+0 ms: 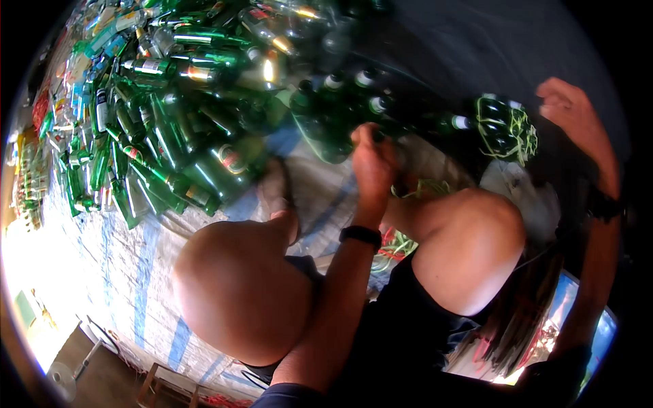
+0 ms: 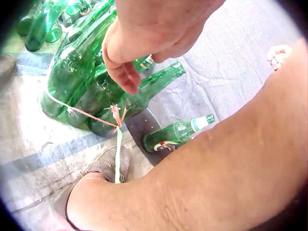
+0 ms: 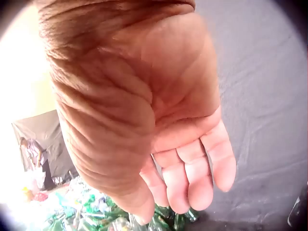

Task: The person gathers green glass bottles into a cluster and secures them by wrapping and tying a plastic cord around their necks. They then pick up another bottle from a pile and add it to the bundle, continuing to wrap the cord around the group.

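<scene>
My left hand (image 1: 373, 163) is at the necks of a bundle of green glass bottles (image 2: 82, 91), its fingers bent downward. In the left wrist view a bottle neck shows just beneath the hand, and I cannot tell whether the fingers grip it. Pink and pale green string (image 2: 91, 114) runs around the bundle, knotted at the front. One loose green bottle (image 2: 168, 136) with a white neck label lies beside the bundle. Out to the right, my right hand (image 3: 187, 144) is raised over dark sheeting, fingers loosely extended and palm bare.
A large heap of mostly green bottles (image 1: 177, 122) spreads at the left. Another string-wrapped bottle group (image 1: 500, 126) stands on the right. Loose string (image 1: 394, 248) lies between my knees. My feet rest on the pale blue-striped sheet (image 1: 129, 272). A person (image 3: 36, 159) stands far off.
</scene>
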{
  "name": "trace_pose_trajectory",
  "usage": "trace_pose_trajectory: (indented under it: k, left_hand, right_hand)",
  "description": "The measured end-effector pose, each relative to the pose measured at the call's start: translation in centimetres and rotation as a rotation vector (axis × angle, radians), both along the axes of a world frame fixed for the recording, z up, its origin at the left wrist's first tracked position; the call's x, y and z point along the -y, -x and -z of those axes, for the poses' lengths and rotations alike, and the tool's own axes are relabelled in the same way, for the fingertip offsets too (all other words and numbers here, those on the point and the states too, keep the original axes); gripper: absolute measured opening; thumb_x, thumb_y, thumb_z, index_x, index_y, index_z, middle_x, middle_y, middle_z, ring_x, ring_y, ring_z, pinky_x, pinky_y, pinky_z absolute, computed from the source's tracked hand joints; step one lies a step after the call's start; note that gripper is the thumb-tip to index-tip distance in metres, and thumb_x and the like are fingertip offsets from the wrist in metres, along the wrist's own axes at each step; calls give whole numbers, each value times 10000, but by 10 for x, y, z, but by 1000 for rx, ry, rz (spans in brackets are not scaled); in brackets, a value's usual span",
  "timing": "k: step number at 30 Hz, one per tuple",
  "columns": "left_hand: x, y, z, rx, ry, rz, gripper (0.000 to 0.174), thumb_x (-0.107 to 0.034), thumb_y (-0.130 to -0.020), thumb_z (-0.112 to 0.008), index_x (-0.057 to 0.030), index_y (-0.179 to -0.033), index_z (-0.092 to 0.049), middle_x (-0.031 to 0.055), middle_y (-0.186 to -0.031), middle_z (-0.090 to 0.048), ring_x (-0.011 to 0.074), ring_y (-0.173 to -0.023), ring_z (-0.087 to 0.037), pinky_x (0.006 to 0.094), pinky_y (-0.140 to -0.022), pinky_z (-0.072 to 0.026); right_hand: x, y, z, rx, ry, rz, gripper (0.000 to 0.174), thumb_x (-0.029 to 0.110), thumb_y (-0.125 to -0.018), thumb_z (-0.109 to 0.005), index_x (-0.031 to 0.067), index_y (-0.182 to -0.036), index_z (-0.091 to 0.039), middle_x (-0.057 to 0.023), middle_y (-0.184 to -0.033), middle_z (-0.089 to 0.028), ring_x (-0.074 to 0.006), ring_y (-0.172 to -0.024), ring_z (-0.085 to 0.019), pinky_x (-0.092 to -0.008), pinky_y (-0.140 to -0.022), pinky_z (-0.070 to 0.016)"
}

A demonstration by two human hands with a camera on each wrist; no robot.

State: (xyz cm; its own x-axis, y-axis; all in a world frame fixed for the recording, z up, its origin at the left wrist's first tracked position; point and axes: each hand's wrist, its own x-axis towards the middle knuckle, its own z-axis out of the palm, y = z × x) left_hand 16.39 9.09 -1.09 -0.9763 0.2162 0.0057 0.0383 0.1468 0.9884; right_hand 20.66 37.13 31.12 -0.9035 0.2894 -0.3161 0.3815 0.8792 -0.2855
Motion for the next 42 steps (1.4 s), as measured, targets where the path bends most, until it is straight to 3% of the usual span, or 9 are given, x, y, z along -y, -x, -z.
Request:
trace_pose_trajectory:
  k: [15,17,19,24,32,35,36,38,42]
  left_hand:
    - [6,4,7,31,39,70,242,-206,-908,-659,-97,-1124,-645,207,-1105,-665,447,-1053,-646,505,-897,-524]
    - [5,4,9,39,61,83,252,-221,-912,-658,-102,-1134,-640,212,-1113,-663,453,-1054,-649,510,-897,-525]
    - [4,4,10,2,62,80,255,-224,-923,-645,-107,-1149,-628,221,-1113,-659,467,-1038,-649,522,-892,-526]
    - [3,3,12,20,85,90,250,-219,-941,-624,-98,-1159,-618,233,-1118,-649,478,-1033,-645,527,-892,-525]
    - [1,1,10,-14,30,49,252,-172,-952,-620,-79,-1184,-590,245,-1097,-626,491,-971,-638,523,-826,-520]
    - [5,5,4,21,50,83,263,-145,-935,-641,-69,-1181,-587,241,-1094,-626,485,-960,-639,519,-816,-520]
    - [5,4,3,7,19,65,270,-110,-920,-653,-61,-1176,-585,235,-1088,-626,478,-955,-640,516,-804,-520]
    - [7,4,0,37,40,70,270,-99,-916,-654,-60,-1173,-584,234,-1087,-625,477,-954,-639,515,-800,-520]
    - [7,4,4,32,15,64,266,-71,-904,-652,-60,-1159,-580,230,-1092,-621,478,-968,-636,516,-800,-518]
  right_hand:
    - [-105,-293,-133,263,-72,589,67,35,-869,-639,62,-910,-595,16,-674,-527,-56,-588,-506,-242,-515,-391]
    - [-85,-294,-155,243,-4,664,50,37,-879,-625,67,-901,-591,10,-665,-529,-56,-580,-500,-236,-501,-388]
    - [-9,-223,-186,370,-120,706,342,248,-911,-808,-22,-1103,-724,-21,-861,-681,-97,-759,-615,-250,-704,-510]
    - [77,-108,-192,310,-187,411,349,265,-916,-776,-19,-1113,-722,-63,-903,-704,-137,-808,-641,-277,-737,-522]
    - [139,97,-58,88,-17,-106,368,292,-925,-724,-14,-1130,-718,-131,-969,-742,-201,-888,-683,-319,-790,-542]
    - [146,152,42,-11,164,-247,338,243,-919,-703,-37,-1109,-705,-173,-970,-761,-232,-886,-720,-346,-790,-561]
    - [119,170,108,-205,264,-484,243,157,-904,-728,-14,-1068,-674,-85,-895,-712,-163,-788,-684,-331,-707,-550]
    - [129,183,170,-259,171,-514,282,191,-821,-774,25,-1029,-679,-168,-881,-709,-317,-793,-716,-426,-705,-561]
    - [155,181,226,-185,-130,-630,385,231,-777,-808,121,-1117,-664,-127,-1114,-628,-331,-1148,-618,-497,-935,-498]
